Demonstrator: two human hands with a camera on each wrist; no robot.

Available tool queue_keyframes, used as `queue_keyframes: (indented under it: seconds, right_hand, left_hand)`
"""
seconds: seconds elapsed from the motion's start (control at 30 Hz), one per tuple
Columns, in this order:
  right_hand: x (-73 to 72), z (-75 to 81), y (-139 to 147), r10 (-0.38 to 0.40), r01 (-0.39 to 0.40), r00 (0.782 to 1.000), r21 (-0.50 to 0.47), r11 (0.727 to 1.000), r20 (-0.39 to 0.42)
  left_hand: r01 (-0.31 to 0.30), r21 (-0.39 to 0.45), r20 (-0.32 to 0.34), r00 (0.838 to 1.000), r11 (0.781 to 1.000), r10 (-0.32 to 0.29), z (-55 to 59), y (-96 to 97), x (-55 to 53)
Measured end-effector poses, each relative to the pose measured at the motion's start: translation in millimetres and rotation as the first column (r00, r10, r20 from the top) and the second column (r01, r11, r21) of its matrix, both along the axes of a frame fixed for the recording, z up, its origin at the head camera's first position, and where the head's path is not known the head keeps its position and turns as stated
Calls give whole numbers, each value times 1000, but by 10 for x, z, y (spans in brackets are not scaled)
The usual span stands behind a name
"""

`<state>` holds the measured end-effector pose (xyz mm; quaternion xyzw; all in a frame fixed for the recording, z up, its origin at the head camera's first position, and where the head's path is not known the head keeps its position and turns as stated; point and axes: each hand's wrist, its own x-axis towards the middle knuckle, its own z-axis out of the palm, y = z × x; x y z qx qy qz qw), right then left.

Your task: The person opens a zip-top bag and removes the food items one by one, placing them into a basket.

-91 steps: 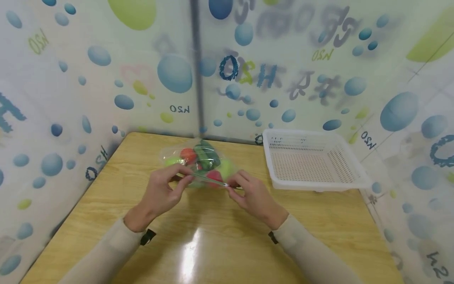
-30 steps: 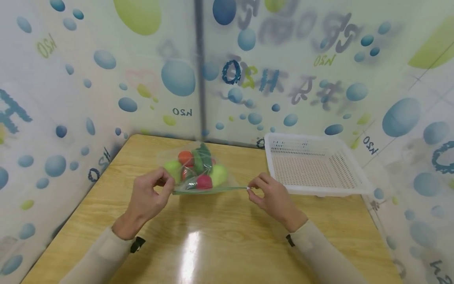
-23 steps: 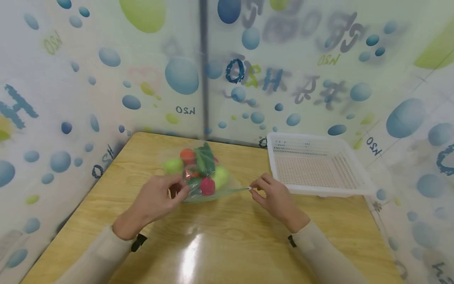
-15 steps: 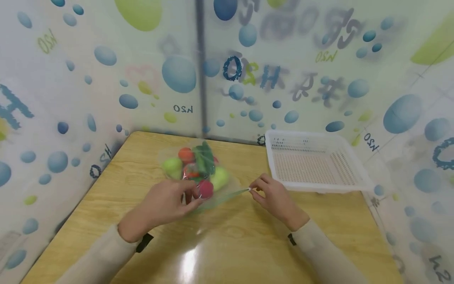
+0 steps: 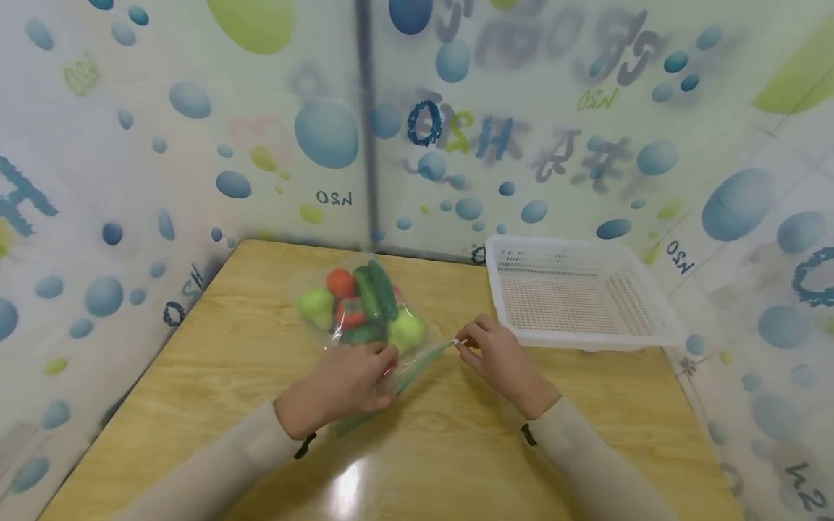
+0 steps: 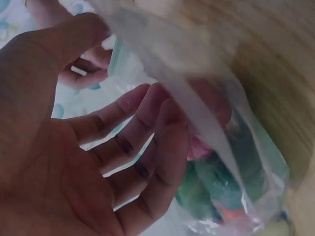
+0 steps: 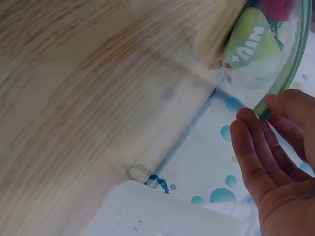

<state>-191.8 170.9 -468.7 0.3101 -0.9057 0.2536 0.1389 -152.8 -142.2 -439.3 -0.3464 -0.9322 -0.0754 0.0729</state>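
Note:
A clear zip bag [image 5: 407,365] with a green seal strip lies on the table. Several vegetables and fruits show through it: a red-orange tomato [image 5: 340,284], a green cucumber [image 5: 383,289], green pears [image 5: 316,304] and a pink-red piece [image 6: 209,105]. My right hand [image 5: 504,365] pinches the right end of the seal strip [image 7: 283,78] between thumb and fingertips. My left hand [image 5: 345,383] is over the bag's near side, its loosely bent fingers [image 6: 165,157] at the film and the pink-red piece. Its thumb stands apart from them, and the hand hides part of the strip.
A white slotted plastic basket [image 5: 580,297] stands at the back right of the wooden table [image 5: 430,463], just beyond my right hand. Patterned walls [image 5: 554,145] with blue and green dots enclose the table at the back and sides.
My left hand has left the strip's left end and moved right and nearer me over the bag. The strip now slants toward me; my right hand keeps its pinch, almost still.

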Motion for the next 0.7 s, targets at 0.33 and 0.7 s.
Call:
queue_keyframes:
  seconds: [0.33,0.7]
  right_hand:
    - [-10,10,-18,-21,20,1000,-27,999,-17]
    - [34,12,4,-40,44,993,28,999,-110]
  left_hand:
    - [5,128,-10,1000,992,-4,-177,108,-81]
    - [11,358,-89,996,934,22,-206,145,-229]
